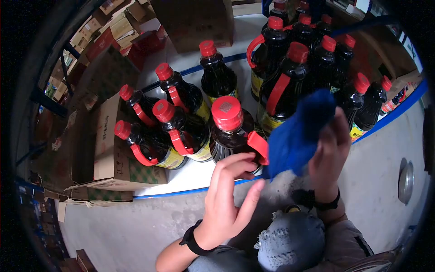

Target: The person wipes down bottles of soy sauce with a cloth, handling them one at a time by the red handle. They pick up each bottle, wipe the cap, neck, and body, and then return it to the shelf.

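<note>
My right hand [330, 149] is closed on a blue cloth [297, 131], which hangs in front of the bottles and hides part of them. My left hand [231, 192] has its thumb spread away from its fingers, with the fingertips right at the lower side of the nearest dark soy sauce bottle [226, 149]. That bottle stands upright at the shelf's front edge and has a red cap [226, 113] and a red handle [258, 147]. Behind the cloth stands another large bottle [290, 75] with a red handle.
Several similar bottles [181, 93] stand to the left on the white shelf [195, 179] with its blue edge. More bottles [360, 102] crowd the right. An open cardboard box [108, 140] sits at the left end, and a brown carton [192, 22] stands behind.
</note>
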`<state>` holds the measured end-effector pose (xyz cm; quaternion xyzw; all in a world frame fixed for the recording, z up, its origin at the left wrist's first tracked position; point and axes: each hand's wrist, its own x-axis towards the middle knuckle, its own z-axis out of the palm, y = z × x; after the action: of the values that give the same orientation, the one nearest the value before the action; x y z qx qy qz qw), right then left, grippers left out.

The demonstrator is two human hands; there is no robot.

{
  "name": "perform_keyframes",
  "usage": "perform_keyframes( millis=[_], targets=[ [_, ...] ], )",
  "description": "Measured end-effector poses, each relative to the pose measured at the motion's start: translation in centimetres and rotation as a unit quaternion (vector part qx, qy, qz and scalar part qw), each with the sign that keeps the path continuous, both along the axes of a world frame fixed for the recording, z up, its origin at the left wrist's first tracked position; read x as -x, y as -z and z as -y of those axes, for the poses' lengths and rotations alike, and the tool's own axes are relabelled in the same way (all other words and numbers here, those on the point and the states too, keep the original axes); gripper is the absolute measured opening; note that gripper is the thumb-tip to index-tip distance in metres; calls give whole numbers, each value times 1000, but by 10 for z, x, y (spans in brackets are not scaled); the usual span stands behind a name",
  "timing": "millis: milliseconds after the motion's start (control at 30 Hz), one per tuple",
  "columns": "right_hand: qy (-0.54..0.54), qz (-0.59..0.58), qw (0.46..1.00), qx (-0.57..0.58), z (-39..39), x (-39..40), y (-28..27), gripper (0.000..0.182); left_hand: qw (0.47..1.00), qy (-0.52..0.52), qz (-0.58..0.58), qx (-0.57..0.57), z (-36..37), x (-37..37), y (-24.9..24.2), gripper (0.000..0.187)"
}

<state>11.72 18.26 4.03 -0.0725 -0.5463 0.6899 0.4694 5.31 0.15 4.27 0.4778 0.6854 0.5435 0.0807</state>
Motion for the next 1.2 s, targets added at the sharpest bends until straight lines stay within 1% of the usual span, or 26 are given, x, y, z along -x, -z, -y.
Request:
perform_keyframes(
  millis=[33, 67, 100, 167, 200, 233, 267, 300, 333, 367, 433, 467, 500, 567, 667, 700, 767, 800, 833, 900, 967, 1033, 1100, 1133, 1167, 1200],
  targets=[
    [52, 16, 998, -45, -12, 3, 0, 22, 998, -38, -18, 45, -2, -3, -1, 46],
    [50, 0, 996, -78, -14, 7, -6, 23, 992, -77, -35, 90, -4, -6, -2, 50],
    [49, -17, 992, -112, -13, 11, -13, 23, 992, -77, -36, 90, -7, -9, -1, 50],
    [172, -45, 940, -291, -11, 32, -12, 21, 994, -25, 108, 12, -14, -16, 0, 58],
    [146, -28, 928, -343, -4, 35, -18, 22, 986, -11, 167, -9, -16, -17, 3, 59],
    [99, 0, 886, -452, -3, 35, -23, 26, 986, -10, 166, -7, -15, -14, 8, 59],
    [-19, -50, 880, -472, -4, 44, -10, 33, 984, 1, 175, -43, -13, -10, 14, 58],
    [-47, -68, 869, -487, 5, 47, -6, 36, 980, 12, 183, -77, -11, -6, 16, 57],
    [-56, -50, 865, -496, 8, 47, 0, 36, 969, 8, 230, -91, -10, -4, 17, 54],
    [-65, -32, 861, -504, 10, 48, 4, 36, 969, 8, 229, -89, -8, -2, 16, 54],
    [-87, -25, 891, -445, 10, 53, 6, 40, 962, 31, 261, -75, -5, 1, 16, 51],
    [-131, -9, 925, -357, 11, 53, 2, 45, 960, 30, 271, -64, -6, 1, 14, 48],
    [-155, 18, 936, -317, 7, 56, 1, 46, 960, 31, 272, -61, -5, 2, 14, 48],
    [-290, 67, 931, -210, -6, 58, -1, 44, 967, 50, 244, -57, -6, 5, 16, 47],
    [-306, 93, 939, -123, -6, 62, 4, 38, 966, 47, 247, -54, -5, 7, 16, 45],
    [-305, 93, 940, -123, -8, 64, 8, 38, 967, 48, 248, -48, -5, 7, 16, 44],
    [-331, 195, 918, -95, -14, 69, 23, 34, 967, 46, 248, -44, -5, 7, 15, 44],
    [-322, 205, 913, -143, -17, 70, 34, 32, 967, 44, 248, -39, -6, 7, 14, 44],
    [-322, 206, 913, -142, -18, 69, 43, 32, 967, 44, 249, -38, -6, 6, 14, 44],
    [-305, 161, 933, -104, -16, 60, 58, 35, 970, 28, 241, -25, -7, 5, 13, 39],
    [-315, 174, 931, -62, -13, 43, 70, 36, 975, 8, 223, -13, -4, 4, 12, 36],
    [-235, 206, 944, -108, -9, 27, 86, 37, 979, -26, 200, -24, -3, 7, 9, 27],
    [-197, 205, 952, -113, -10, 12, 97, 36, 987, -104, 118, -41, -2, 11, 9, 27],
    [-191, 290, 921, -176, -13, 3, 100, 35, 984, -139, 76, -82, 0, 16, 15, 33],
    [-182, 373, 879, -236, -15, -3, 102, 35, 975, -193, 75, -77, 1, 16, 16, 42],
    [-147, 351, 883, -276, -16, -8, 100, 34, 972, -223, 13, -68, 0, 21, 21, 49]
  ],
)
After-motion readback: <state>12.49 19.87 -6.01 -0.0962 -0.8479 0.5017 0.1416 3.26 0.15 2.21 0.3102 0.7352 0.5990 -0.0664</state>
